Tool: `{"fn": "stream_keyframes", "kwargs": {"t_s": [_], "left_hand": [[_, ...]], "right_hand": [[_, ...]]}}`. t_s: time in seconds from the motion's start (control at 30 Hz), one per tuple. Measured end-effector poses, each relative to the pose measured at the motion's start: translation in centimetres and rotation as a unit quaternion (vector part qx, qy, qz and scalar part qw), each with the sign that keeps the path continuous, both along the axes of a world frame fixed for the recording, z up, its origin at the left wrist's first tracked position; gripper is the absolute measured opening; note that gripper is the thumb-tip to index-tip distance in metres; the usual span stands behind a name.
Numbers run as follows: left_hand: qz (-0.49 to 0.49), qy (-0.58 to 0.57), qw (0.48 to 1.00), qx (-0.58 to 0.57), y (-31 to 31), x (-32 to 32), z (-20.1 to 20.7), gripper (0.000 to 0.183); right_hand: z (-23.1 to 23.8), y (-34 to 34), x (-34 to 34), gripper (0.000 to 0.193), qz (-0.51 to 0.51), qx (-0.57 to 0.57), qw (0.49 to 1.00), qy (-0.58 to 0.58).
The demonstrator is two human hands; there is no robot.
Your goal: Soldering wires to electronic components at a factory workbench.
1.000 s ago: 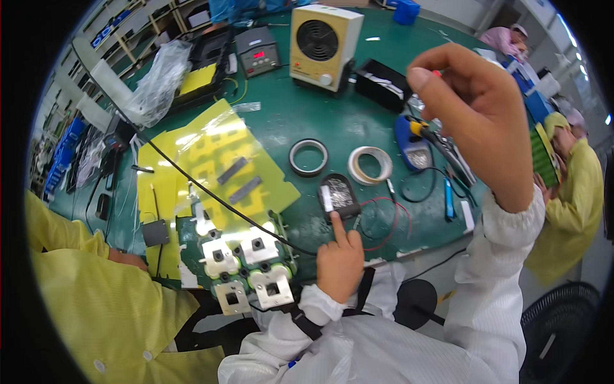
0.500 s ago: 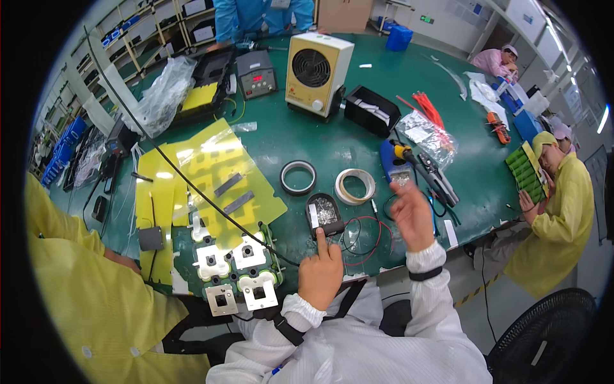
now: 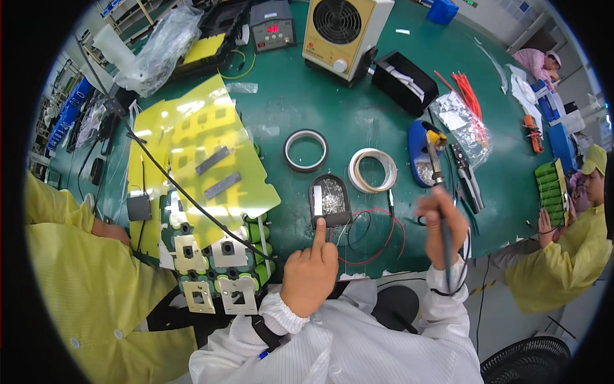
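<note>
My left hand [image 3: 311,276] reaches forward with its index finger stretched out and the other fingers curled. Its fingertip touches a dark cylinder [image 3: 334,219] at the near edge of a small black tray [image 3: 346,192], which holds small shiny pieces and a white strip. My right hand [image 3: 446,225], somewhat blurred, is closed round the dark handle of a soldering iron [image 3: 437,171]. The iron's metal front end points toward the yellow holder of a blue soldering stand [image 3: 418,144]; whether it still sits in the holder I cannot tell. A cable hangs by my right wrist.
Left of the tray, translucent yellow sheets [image 3: 246,163] partly cover a green battery pack [image 3: 261,248] with metal plates. Tape rolls [image 3: 306,168] [image 3: 373,188], red and black wires [image 3: 398,225], pliers [image 3: 469,179] and a fan unit [image 3: 320,57] stand around. People in yellow sit on both sides.
The view has shifted, bringing the table closer. My right hand, loosely open by the blue stand before, has closed round the soldering iron. My left fingertip stays at the black tray.
</note>
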State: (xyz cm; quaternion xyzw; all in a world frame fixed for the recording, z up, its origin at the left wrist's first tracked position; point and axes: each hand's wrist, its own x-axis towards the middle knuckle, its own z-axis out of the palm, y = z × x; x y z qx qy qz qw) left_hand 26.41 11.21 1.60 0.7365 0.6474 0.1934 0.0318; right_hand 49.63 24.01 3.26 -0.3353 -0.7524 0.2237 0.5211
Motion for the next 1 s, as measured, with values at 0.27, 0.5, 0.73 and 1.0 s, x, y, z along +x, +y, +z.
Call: {"fn": "stream_keyframes", "kwargs": {"t_s": [0.27, 0.5, 0.73, 1.0], "left_hand": [[0.006, -0.045, 0.999, -0.018, -0.1, -0.3, 0.2, 0.024], [0.02, -0.067, 0.997, -0.008, 0.1, -0.2, 0.5, 0.023], [0.035, -0.064, 0.997, -0.013, 0.3, 0.1, 0.3, 0.021], [0.053, -0.075, 0.996, 0.012, 0.8, 0.3, 0.5, 0.019]], "right_hand": [[-0.8, 0.4, -6.5, 0.03, 0.189, -0.078, 0.969, -0.142], [-1.9, 1.1, -6.0, 0.02, 0.245, -0.18, 0.945, -0.118], [3.4, 3.1, -5.6, 0.03, 0.184, 0.135, 0.935, -0.272], [5.0, 5.0, -2.6, 0.054, -0.008, 0.182, 0.958, -0.22]]}}
